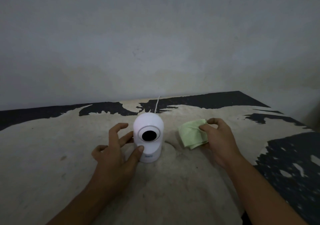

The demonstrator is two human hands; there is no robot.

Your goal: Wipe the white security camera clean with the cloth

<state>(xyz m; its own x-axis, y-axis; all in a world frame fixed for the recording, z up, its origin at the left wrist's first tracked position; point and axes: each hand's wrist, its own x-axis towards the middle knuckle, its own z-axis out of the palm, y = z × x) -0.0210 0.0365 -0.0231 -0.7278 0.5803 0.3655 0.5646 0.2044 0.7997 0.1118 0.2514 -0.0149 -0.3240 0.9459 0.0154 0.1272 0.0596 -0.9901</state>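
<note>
A white security camera (150, 126) with a round black lens stands upright at the middle of the worn table top (52, 155). My left hand (116, 152) curls around its left side, thumb and fingertips touching the body, fingers spread. To the right of the camera lies a folded light green cloth (191, 134). My right hand (220, 141) pinches its right edge between thumb and fingers, with the cloth resting on the table.
A thin white cable (157, 106) runs from behind the camera to the grey wall (155, 42). The table surface is pale with black peeling patches along the back and the right side (290, 164).
</note>
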